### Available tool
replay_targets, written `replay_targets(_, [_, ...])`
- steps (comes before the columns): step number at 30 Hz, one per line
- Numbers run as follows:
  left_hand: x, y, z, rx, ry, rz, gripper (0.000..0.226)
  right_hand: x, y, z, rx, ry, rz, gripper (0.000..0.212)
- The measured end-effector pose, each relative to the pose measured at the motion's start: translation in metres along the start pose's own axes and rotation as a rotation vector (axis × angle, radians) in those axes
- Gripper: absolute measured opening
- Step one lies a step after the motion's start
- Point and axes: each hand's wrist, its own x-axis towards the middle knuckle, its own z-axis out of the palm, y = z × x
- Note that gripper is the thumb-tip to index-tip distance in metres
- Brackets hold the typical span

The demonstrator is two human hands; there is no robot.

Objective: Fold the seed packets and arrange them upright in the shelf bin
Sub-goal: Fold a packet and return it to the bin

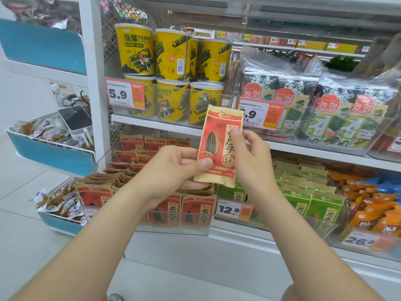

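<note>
Centre frame: seed packet (219,146) up, left hand (178,168) pinching its lower-left edge, right hand (249,157) pinching its right side | fold looks underway | shelf bin (173,230) below: front row (198,210) upright, rear packets (128,161) jumbled

The upper shelf (156,124) carries yellow seaweed-roll canisters (171,55) stacked two high, with bagged seaweed packs (338,118) to their right. On the lower shelf (238,233), a clear bin (173,222) holds red seed packets (197,207). Green seed packets (321,205) stand just beside it, then orange snack packs (373,211).
</note>
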Motion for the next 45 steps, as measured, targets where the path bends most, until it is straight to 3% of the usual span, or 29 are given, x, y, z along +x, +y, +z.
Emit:
replay_targets(5, [0.0,0.002,-0.004,-0.166,-0.059,-0.061,0.044,-0.002,0.002,-0.001,0.088,-0.071,0.162,0.042])
replay_targets(9, [0.0,0.003,-0.003,-0.197,-0.052,-0.06,0.046,-0.002,0.004,0.005,0.16,-0.07,0.167,0.044])
replay_targets(15, [0.002,0.0,-0.009,-0.129,0.06,0.052,0.028,-0.005,0.003,0.008,0.283,0.036,-0.045,0.021])
replay_targets(18, [0.006,-0.005,-0.017,0.085,0.189,0.087,0.021,-0.002,-0.001,-0.001,0.24,0.009,-0.148,0.035])
replay_targets(21, [0.013,-0.014,-0.026,0.493,0.333,0.138,0.019,0.001,0.003,-0.011,0.054,-0.02,-0.291,0.047])
replay_targets(23, [0.015,-0.017,-0.031,0.744,0.361,0.132,0.03,0.005,0.011,-0.012,-0.181,-0.003,-0.445,0.046])
replay_targets(29, [0.017,-0.024,-0.039,1.038,0.0,0.006,0.064,0.025,0.044,0.01,-0.633,-0.106,-0.678,0.033])
replay_targets(35, [0.024,-0.03,-0.041,1.087,-0.039,-0.004,0.053,0.05,0.07,0.039,-0.9,-0.219,-0.577,0.026])
replay_targets(38, [0.026,-0.032,-0.043,1.083,-0.035,-0.031,0.054,0.057,0.07,0.049,-1.22,-0.267,-0.468,0.032])
replay_targets(41, [0.026,-0.032,-0.044,1.074,-0.041,-0.051,0.055,0.06,0.063,0.057,-1.438,-0.315,-0.339,0.024])
replay_targets(45, [0.029,-0.035,-0.046,1.057,-0.051,-0.066,0.054,0.066,0.064,0.075,-1.63,-0.458,-0.19,0.04])
